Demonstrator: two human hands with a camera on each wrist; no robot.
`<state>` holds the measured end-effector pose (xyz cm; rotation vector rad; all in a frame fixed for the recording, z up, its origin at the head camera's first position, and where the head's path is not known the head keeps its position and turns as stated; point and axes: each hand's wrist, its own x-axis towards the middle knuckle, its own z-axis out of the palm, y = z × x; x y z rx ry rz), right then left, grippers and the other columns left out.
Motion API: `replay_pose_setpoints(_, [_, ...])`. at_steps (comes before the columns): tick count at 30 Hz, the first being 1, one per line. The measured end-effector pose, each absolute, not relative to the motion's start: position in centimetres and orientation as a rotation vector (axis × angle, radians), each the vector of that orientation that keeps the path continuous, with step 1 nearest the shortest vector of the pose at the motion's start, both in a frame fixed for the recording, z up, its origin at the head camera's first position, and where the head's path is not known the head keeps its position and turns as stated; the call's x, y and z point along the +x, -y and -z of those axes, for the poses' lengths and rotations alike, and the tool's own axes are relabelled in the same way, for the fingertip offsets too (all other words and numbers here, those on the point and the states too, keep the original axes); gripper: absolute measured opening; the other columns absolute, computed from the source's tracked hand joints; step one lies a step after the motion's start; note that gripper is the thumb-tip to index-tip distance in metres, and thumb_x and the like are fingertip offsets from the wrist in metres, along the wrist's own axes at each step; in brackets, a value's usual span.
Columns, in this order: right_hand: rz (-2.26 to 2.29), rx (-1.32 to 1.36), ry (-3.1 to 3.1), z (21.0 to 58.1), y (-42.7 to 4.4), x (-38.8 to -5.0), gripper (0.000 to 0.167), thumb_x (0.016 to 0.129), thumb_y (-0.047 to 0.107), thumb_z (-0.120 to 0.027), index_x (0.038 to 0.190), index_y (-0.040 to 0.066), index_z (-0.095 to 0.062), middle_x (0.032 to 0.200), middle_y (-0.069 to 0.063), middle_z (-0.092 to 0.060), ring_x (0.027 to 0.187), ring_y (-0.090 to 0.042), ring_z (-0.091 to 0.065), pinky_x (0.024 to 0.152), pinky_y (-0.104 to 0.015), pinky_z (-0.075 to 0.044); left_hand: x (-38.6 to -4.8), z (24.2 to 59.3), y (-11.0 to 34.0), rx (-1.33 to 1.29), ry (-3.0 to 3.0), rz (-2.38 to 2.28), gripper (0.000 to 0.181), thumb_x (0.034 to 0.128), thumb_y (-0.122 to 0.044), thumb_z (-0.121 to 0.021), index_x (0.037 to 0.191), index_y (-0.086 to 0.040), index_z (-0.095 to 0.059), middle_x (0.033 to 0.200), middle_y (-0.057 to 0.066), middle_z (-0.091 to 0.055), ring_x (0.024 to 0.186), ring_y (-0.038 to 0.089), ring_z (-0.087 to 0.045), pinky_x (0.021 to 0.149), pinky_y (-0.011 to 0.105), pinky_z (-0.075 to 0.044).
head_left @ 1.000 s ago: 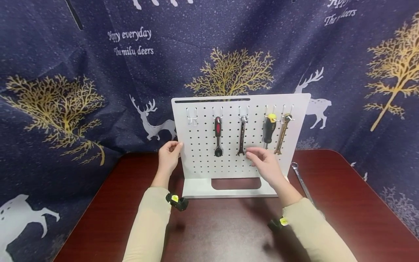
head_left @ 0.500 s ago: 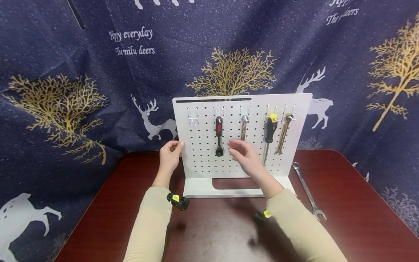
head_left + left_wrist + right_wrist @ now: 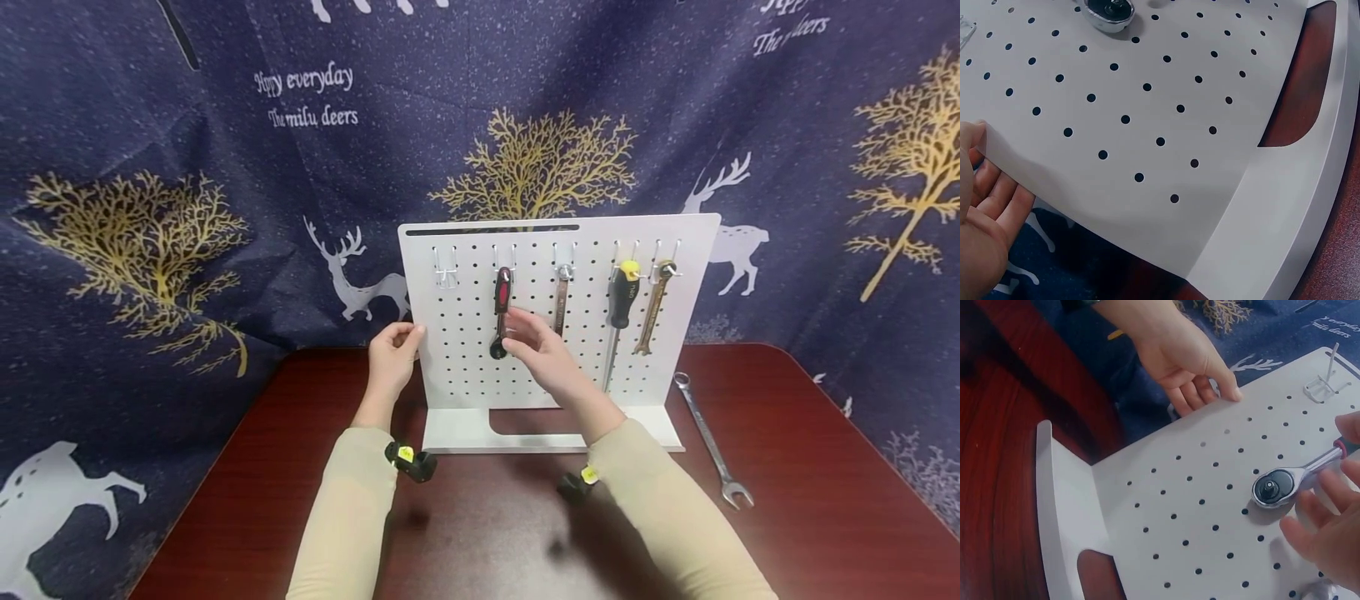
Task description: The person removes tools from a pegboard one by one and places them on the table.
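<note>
A white pegboard [image 3: 465,379] stands upright on the table. My left hand [image 3: 392,358] pinches its left edge between thumb and fingers; in the left wrist view the fingers [image 3: 1013,206] lie behind the board. From a hook hangs a ratchet wrench [image 3: 503,292] with a black-and-red handle, its round head [image 3: 1274,487] downward. My right hand [image 3: 551,362] is at the ratchet's right side. Its loosely bent fingers touch or nearly touch the shaft, with the thumb on the other side in the right wrist view, and the ratchet hangs slightly tilted.
Right of the ratchet hang a combination wrench [image 3: 561,304], partly behind my hand, a yellow-and-black screwdriver [image 3: 622,300] and another wrench [image 3: 654,312]. A bare hook [image 3: 446,279] is at the left. A larger wrench [image 3: 708,437] lies on the red-brown table [image 3: 795,467].
My right hand has moved left, from beside the screwdriver, past the middle wrench, to the ratchet. The ratchet's lower end has swung a little left. My left hand keeps its hold.
</note>
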<state>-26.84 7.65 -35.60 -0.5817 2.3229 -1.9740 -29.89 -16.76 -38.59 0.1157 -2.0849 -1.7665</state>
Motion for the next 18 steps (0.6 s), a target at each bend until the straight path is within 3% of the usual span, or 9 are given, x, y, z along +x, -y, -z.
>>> replay_pose_setpoints(5, [2.010, -0.544, -2.267, 35.5, -7.0, -27.0, 0.057, 0.095, 0.019, -0.056, 0.146, 0.015, -0.031, 0.143, -0.012, -0.042, 0.132, -0.030, -0.041, 0.110, -0.047, -0.033, -29.9, 38.6, 16.8, 0.113, 2.089, 1.757, 0.023, 0.0897, -0.019, -0.066, 0.098, 0.002, -0.064, 0.079, 0.008, -0.059, 0.070, 0.018, -0.056, 0.076, 0.044, -0.056])
replay_pose_setpoints(9, [2.007, -0.534, -2.291, 35.5, -6.8, -27.1, 0.049, 0.095, 0.016, -0.054, 0.141, 0.009, -0.038, 0.134, -0.015, -0.044, 0.125, -0.031, -0.046, 0.107, -0.048, -0.037, -29.9, 38.7, 16.8, 0.106, 2.093, 1.755, 0.024, 0.0896, -0.020, -0.066, 0.099, 0.002, -0.065, 0.079, 0.009, -0.059, 0.073, 0.024, -0.058, 0.077, 0.044, -0.056])
replay_pose_setpoints(15, [1.960, -0.491, -2.336, 35.9, -6.5, -27.3, 0.037, 0.096, 0.013, -0.052, 0.132, 0.005, -0.045, 0.124, -0.016, -0.052, 0.110, -0.023, -0.052, 0.095, -0.040, -0.047, -29.9, 38.8, 16.9, 0.113, 2.107, 1.744, 0.024, 0.0897, -0.020, -0.066, 0.099, 0.002, -0.065, 0.080, 0.008, -0.059, 0.072, 0.020, -0.057, 0.071, 0.032, -0.055])
replay_pose_setpoints(18, [1.935, -0.456, -2.346, 36.1, -6.5, -27.3, 0.032, 0.096, 0.013, -0.053, 0.127, 0.005, -0.047, 0.123, -0.016, -0.055, 0.104, -0.019, -0.053, 0.088, -0.036, -0.049, -29.9, 38.7, 16.9, 0.113, 2.104, 1.739, 0.024, 0.0898, -0.020, -0.066, 0.099, 0.002, -0.065, 0.080, 0.008, -0.059, 0.070, 0.018, -0.057, 0.071, 0.032, -0.056])
